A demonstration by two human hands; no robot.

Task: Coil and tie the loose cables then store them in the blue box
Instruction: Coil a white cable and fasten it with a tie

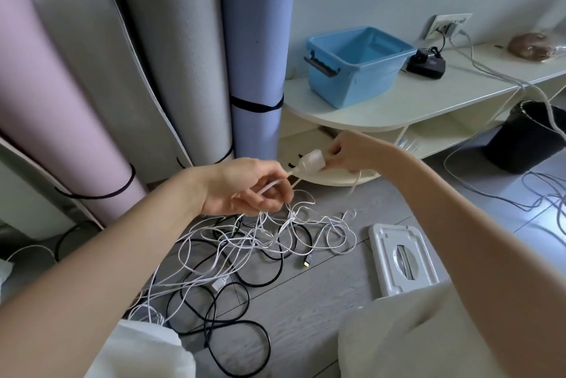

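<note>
The right hand (346, 151) is pinching a white plug (312, 160) at its back end, fingers closed on it, holding it up above the floor. The left hand (245, 188) is gripping the white cable (269, 188) just below the plug, its fingers curled and clamped around the cord. From the left hand the white cable is dropping into a tangle of white cables (275, 233) lying on the grey floor (321, 301), mixed with loops of black cable (232, 325). A white lid (401, 258) is lying flat on the floor to the right of the tangle. The blue box (355, 65) is sitting open on the pale worktop (398, 105) beyond the hands, well apart from the cables, with nothing visible inside it. Three rolled mats are leaning against the wall on the left: a pink mat (55, 108), a grey mat (180, 65) and a blue mat (257, 56).
</note>
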